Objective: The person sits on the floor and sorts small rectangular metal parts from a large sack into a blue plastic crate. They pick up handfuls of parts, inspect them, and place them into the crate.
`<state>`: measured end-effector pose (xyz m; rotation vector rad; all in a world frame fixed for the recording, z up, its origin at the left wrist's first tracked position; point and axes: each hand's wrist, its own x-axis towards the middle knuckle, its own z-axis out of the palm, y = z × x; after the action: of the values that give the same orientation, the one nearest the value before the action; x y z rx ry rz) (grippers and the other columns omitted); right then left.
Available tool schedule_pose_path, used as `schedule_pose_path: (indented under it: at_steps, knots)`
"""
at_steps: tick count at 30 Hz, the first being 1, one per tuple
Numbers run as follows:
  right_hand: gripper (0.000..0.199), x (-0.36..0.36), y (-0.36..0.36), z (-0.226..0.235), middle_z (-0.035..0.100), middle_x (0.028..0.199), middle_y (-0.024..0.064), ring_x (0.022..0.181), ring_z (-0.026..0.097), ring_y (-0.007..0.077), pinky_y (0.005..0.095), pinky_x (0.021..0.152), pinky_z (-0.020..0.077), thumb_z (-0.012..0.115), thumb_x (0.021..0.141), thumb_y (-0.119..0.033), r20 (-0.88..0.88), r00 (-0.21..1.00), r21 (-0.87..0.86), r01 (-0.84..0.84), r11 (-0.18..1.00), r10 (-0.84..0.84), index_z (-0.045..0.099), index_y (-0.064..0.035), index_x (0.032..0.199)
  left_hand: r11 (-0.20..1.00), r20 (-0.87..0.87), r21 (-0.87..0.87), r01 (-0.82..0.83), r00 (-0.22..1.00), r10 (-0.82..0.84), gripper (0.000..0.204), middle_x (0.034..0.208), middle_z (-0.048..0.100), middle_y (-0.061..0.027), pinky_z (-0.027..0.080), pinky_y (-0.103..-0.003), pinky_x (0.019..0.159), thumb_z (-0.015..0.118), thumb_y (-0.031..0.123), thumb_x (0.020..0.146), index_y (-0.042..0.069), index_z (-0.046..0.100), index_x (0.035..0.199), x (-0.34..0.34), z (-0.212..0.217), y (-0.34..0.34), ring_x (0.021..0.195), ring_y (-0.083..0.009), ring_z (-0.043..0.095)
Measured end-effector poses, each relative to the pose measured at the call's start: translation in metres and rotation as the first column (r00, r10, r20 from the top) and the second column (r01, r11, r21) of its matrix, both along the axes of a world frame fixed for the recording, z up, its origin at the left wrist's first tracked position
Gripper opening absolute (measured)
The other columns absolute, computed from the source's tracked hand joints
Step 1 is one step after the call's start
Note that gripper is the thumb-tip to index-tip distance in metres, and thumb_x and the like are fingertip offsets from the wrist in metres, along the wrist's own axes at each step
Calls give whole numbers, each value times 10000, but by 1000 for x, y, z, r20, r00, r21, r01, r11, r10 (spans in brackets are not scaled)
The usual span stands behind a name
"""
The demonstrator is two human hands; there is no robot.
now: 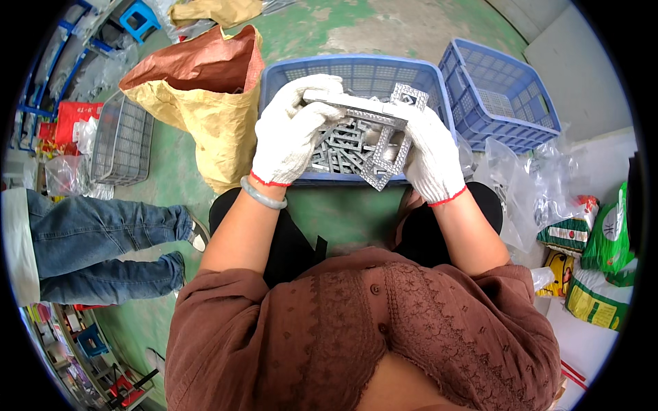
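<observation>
Both my hands wear white knitted gloves with red cuffs. My left hand (291,133) is closed around the left end of a long grey metal bracket (360,104), held level above a blue plastic crate (349,65). At the bracket's other end, my right hand (435,156) grips further grey metal brackets (382,164) with rectangular cutouts and a ribbed surface. One of them hangs down over the crate's near rim; another sticks up behind the bar. Parts of the right fingers are hidden behind the metal. Many loose metal brackets (340,147) lie jumbled inside the crate.
A yellow woven sack (223,130) with a reddish lining stands open left of the crate. Another blue crate (504,103) is at the right, near clear plastic bags (510,195). At the left stand a grey crate (123,140) and a person in jeans (113,229).
</observation>
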<state>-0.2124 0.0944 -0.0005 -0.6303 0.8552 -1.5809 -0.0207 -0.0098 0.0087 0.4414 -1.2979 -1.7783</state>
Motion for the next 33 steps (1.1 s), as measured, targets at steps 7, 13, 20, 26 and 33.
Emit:
schedule_pose_path:
  at_steps: [7, 13, 20, 26, 33]
  knots:
    - [288, 2, -1, -10, 676, 956, 102, 803, 672, 201, 288, 605, 526, 551, 1013, -242, 52, 999, 95, -19, 995, 14, 594, -24, 1196, 996, 4, -82, -22, 1000, 23, 400, 1283, 595, -173, 519, -364, 974, 535, -32, 904, -73, 527, 1301, -1, 3, 1, 1190, -285, 607]
    - [317, 13, 4, -2, 679, 976, 140, 855, 677, 262, 348, 735, 566, 567, 1001, -247, 81, 995, 72, -67, 995, 61, 589, 2, 1197, 1000, -91, 15, -9, 996, 10, 448, 1313, 578, -173, 488, -368, 1017, 532, -44, 892, -67, 504, 1339, -1, 1, -2, 1221, -309, 587]
    - [293, 21, 10, 2, 679, 1005, 125, 843, 675, 220, 308, 640, 542, 555, 1009, -235, 32, 996, 46, -87, 995, 85, 578, -6, 1191, 996, -163, 70, 56, 986, -44, 450, 1337, 566, -185, 460, -421, 1056, 547, -3, 912, -53, 493, 1356, -2, -9, -11, 1246, -321, 568]
    - [292, 26, 13, 8, 676, 1018, 134, 803, 666, 210, 295, 625, 539, 534, 1023, -229, -19, 999, 64, -48, 997, 50, 553, -4, 1209, 985, -137, 148, 87, 988, -67, 434, 1334, 567, -190, 452, -432, 1066, 558, 8, 922, -49, 494, 1348, -4, -8, -12, 1241, -323, 573]
    - [232, 32, 17, 13, 673, 944, 105, 734, 630, 146, 261, 585, 504, 550, 1012, -185, -16, 1000, 78, -9, 997, 11, 567, -22, 1176, 969, -153, 209, 129, 983, -98, 431, 1334, 561, -202, 444, -439, 1074, 579, 39, 939, -64, 487, 1347, -7, -9, -11, 1244, -333, 569]
